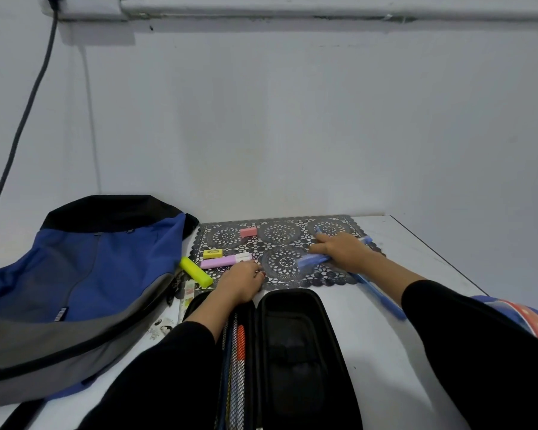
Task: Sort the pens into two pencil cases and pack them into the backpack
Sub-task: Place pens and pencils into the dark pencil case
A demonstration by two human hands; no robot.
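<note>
An open black pencil case [295,352] lies in front of me, with pens behind the mesh of its left half. My right hand [342,251] grips a bunch of blue pens [316,259] over the black lace mat [280,262]. One more blue pen [382,297] lies on the table under my right forearm. My left hand [241,282] rests at the mat's near edge, fingers curled next to a pink highlighter [225,261]. A yellow-green highlighter [196,272] lies to its left. The blue and grey backpack [84,274] lies on the left.
A pink eraser [248,232] and a small yellow eraser [212,253] sit on the mat. A ruler [185,301] lies between backpack and case. A colourful pouch [528,318] shows at the right edge. The white table [416,243] meets the wall behind.
</note>
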